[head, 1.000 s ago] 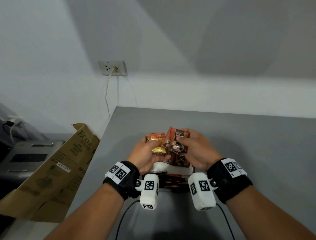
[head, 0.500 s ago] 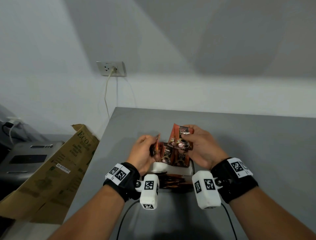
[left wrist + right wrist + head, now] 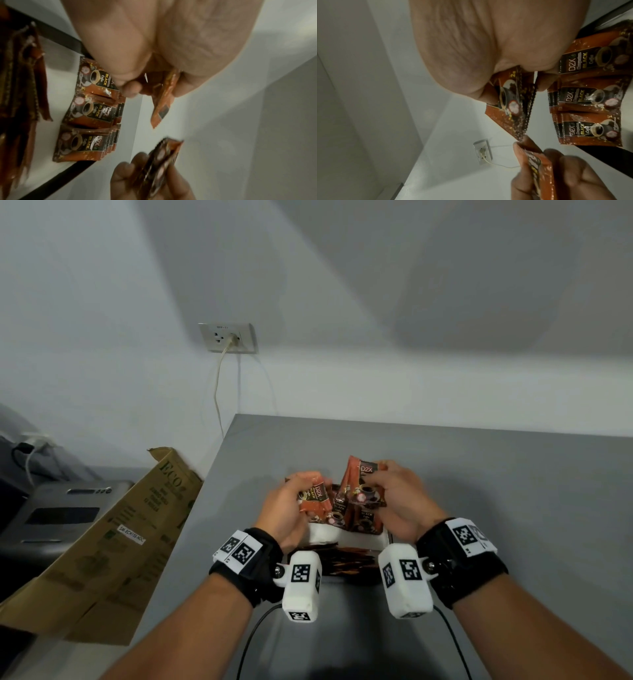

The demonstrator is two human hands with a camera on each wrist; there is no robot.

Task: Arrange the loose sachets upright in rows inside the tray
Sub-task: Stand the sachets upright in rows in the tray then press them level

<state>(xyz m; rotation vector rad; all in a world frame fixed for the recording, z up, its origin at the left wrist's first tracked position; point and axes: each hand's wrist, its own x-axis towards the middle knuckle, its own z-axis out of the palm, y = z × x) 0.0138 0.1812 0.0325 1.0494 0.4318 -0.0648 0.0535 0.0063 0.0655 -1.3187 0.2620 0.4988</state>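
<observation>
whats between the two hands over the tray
Upright sachets standing in the tray, seen in the head view between the left hand and right hand.

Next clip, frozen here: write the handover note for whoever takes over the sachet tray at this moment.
Left hand: grips one sachet, raised above the tray's left side.
Right hand: grips a small bunch of sachets, raised above the tray's right side.
Tray: white, on the grey table; one row of upright stacks already stands in it.
More sachets lie in a heap at the tray's near edge.
Left: seat both held lots upright, then work through the heap.
</observation>
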